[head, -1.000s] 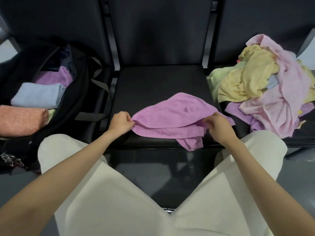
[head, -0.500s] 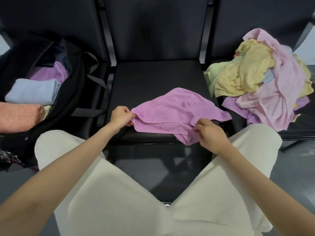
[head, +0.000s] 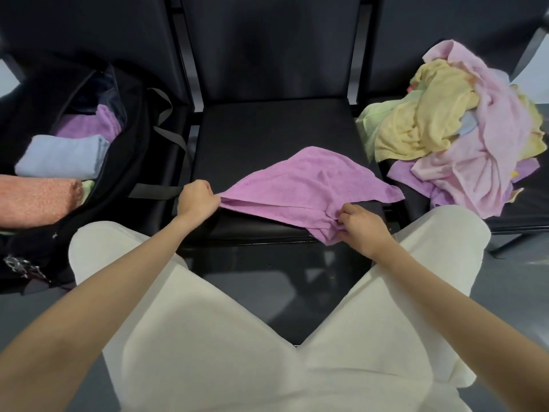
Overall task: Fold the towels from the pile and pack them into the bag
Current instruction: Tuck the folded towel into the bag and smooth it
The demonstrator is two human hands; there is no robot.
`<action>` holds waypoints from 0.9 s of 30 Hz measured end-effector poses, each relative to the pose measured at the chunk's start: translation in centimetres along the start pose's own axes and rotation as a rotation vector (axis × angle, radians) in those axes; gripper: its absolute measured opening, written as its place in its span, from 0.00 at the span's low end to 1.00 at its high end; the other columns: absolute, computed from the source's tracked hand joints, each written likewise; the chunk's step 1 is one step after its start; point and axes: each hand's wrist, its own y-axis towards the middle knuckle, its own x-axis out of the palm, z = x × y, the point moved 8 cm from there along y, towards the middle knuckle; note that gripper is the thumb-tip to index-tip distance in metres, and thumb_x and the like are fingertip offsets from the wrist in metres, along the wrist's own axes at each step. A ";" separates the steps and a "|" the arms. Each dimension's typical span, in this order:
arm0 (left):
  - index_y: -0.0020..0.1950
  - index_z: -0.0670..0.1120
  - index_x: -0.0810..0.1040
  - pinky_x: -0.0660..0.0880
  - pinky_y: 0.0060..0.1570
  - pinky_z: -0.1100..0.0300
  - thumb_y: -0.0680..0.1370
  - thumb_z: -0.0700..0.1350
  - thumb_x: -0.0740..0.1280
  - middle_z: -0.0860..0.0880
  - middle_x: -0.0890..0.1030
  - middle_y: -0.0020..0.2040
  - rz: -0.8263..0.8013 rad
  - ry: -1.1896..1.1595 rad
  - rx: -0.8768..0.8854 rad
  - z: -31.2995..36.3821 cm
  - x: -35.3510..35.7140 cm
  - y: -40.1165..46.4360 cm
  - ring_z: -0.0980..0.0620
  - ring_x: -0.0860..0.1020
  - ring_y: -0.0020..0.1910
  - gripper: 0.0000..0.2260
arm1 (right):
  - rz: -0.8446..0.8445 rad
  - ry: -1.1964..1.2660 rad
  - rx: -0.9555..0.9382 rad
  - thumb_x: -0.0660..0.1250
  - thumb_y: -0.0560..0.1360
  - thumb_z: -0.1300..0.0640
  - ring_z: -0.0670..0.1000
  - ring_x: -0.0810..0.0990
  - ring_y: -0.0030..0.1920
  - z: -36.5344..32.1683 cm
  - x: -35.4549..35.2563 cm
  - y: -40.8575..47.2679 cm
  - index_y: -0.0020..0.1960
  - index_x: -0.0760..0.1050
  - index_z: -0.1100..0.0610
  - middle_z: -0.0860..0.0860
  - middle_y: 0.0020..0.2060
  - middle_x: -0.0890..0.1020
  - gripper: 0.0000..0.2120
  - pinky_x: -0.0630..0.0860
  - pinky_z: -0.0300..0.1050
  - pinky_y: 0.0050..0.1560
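Bare forearms all the way down to the left hand (head: 197, 200) and the right hand (head: 364, 228), no sleeves anywhere in view, no watch, rings or bracelets on either wrist. Below and behind both hands, just loose cream-white trousers (head: 237, 352), plain soft fabric with no print, pockets or seams showing, a bit of gentle creasing over the knees. Short, unpainted-looking nails on the right hand's fingertips, though honestly pretty small to judge.
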 end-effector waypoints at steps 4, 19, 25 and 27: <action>0.42 0.38 0.76 0.75 0.39 0.52 0.70 0.33 0.64 0.42 0.79 0.41 -0.042 0.186 0.126 0.1 1.1 -0.1 0.41 0.78 0.42 0.03 | -0.063 -0.092 0.017 0.80 0.52 0.60 0.58 0.77 0.30 -0.9 1.2 -0.2 0.31 0.74 0.61 0.56 0.32 0.75 0.17 0.70 0.44 0.22; 0.38 0.43 0.80 0.80 0.35 0.62 0.71 0.33 0.71 0.46 0.81 0.36 0.137 -0.591 -0.017 3.6 -5.6 -0.3 0.49 0.81 0.35 0.06 | 0.092 0.119 0.263 0.63 0.73 0.60 0.60 0.78 0.46 0.5 -2.2 -0.9 0.45 0.77 0.65 0.58 0.46 0.78 0.08 0.72 0.48 0.40; 0.41 0.41 0.80 0.80 0.41 0.60 0.73 0.30 0.67 0.43 0.82 0.40 0.205 -1.027 -0.014 6.5 -12.0 -1.8 0.48 0.82 0.41 0.07 | 0.374 0.412 0.381 0.65 0.73 0.60 0.54 0.77 0.38 2.4 -8.6 -1.1 0.38 0.78 0.61 0.54 0.37 0.79 0.07 0.73 0.45 0.39; 0.42 0.39 0.80 0.80 0.41 0.60 0.74 0.29 0.65 0.42 0.81 0.39 0.202 -1.201 0.010 8.1 -13.7 -2.6 0.49 0.82 0.39 0.07 | 0.358 0.485 0.367 0.64 0.72 0.61 0.54 0.74 0.33 2.4 -9.5 -0.4 0.34 0.74 0.61 0.54 0.31 0.77 0.09 0.67 0.43 0.36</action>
